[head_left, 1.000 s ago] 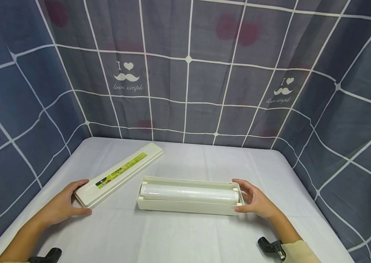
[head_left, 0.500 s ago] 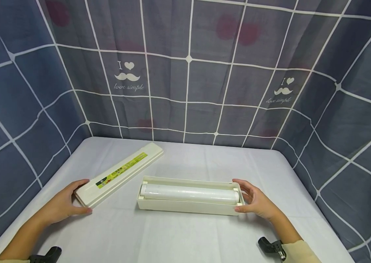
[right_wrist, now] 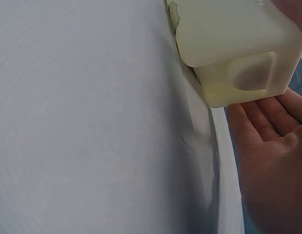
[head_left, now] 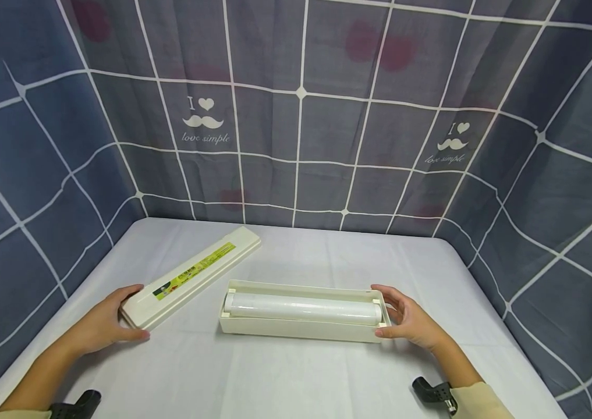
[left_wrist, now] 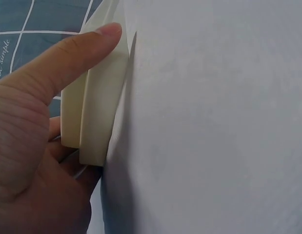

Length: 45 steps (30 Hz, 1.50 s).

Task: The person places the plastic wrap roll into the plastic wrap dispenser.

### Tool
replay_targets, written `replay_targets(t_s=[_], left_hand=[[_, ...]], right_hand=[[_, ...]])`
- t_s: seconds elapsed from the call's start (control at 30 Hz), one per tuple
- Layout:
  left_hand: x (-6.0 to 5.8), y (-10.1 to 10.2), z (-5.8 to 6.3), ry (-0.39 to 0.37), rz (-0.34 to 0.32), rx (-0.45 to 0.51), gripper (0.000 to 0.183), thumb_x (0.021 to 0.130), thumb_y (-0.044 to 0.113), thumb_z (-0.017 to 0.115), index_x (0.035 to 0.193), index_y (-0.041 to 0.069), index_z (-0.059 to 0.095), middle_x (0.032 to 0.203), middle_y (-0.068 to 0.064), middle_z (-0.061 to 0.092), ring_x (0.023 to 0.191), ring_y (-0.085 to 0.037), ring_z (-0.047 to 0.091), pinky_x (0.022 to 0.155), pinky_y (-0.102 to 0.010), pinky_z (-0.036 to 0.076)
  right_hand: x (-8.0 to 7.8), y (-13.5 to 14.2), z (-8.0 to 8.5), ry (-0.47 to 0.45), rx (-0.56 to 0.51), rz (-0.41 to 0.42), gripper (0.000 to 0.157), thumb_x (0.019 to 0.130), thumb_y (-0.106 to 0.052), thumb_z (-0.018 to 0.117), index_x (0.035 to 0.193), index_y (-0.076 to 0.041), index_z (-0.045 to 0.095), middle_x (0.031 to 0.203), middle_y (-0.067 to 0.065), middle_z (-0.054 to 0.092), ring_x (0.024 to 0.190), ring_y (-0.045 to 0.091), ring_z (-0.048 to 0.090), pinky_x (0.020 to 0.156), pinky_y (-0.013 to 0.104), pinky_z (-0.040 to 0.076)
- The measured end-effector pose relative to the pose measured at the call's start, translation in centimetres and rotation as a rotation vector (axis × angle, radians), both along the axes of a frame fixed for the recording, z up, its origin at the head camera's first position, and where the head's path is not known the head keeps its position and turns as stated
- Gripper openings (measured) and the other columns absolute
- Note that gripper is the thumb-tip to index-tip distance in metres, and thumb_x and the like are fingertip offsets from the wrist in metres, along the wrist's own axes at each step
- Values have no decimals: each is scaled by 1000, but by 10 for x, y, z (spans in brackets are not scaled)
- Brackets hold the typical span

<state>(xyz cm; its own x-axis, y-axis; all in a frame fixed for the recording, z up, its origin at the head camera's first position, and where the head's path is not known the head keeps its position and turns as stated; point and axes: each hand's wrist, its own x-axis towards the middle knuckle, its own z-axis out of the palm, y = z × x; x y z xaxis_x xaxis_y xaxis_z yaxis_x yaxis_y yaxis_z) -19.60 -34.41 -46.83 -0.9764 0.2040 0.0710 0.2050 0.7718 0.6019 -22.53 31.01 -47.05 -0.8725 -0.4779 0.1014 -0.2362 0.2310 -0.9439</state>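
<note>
A long cream lid (head_left: 191, 276) with a yellow-green label lies slanted on the left of the table, label side up. My left hand (head_left: 102, 320) grips its near end, thumb along the near side and fingers round the far side; the left wrist view shows the thumb against the lid's stepped edge (left_wrist: 104, 107). Right of it stands the matching open plastic wrap box (head_left: 296, 329), holding a shiny white roll of wrap (head_left: 301, 308) lengthwise. My right hand (head_left: 411, 319) holds the box's right end, thumb at the front corner and fingers behind. In the right wrist view fingers (right_wrist: 275, 114) touch the box end.
A white cloth covers the table (head_left: 285, 384). Blue-grey checked curtains (head_left: 275, 128) close off the back and both sides. Dark camera mounts (head_left: 434, 393) sit at my wrists, beside the beige sleeves.
My left hand has shifted very slightly to the right at the lid's end. The box, the roll and my right hand look the same.
</note>
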Motion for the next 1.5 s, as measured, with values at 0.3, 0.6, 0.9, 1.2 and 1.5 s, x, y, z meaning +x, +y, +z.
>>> replay_targets(t_s=[0.3,0.6,0.9,1.2,1.5], left_hand=[[-2,1,-1,0,19,-28,115,66,34,96,149,-13,33,143,-37,46,128,-54,48,96,-46,43],[-1,2,-4,66,30,-18,110,66,38,97,146,-10,38,139,-32,51,121,-44,53,86,-22,38],[1,3,-1,111,38,-11,108,65,36,97,148,-3,41,139,-27,52,112,-13,50,80,-17,37],[6,8,2,133,80,20,103,64,35,98,148,3,46,141,-26,56,107,9,40,79,-16,35],[6,11,4,169,123,23,98,64,32,98,145,5,50,132,-28,62,98,-8,51,73,-19,37]], right_hand=[[-1,1,0,-11,-5,5,99,75,1,86,155,7,29,149,32,44,123,4,59,102,15,49],[0,0,0,-20,-4,4,99,75,-1,87,156,7,29,149,32,44,122,4,60,101,16,50],[-1,0,0,-13,7,2,98,75,-1,87,155,6,30,148,31,45,122,4,60,102,15,49],[-1,0,-1,-14,1,7,99,75,-1,87,155,8,29,149,32,44,122,4,60,102,15,49],[-1,1,-1,-17,-1,8,99,76,-1,87,155,7,29,149,31,44,122,4,60,102,15,50]])
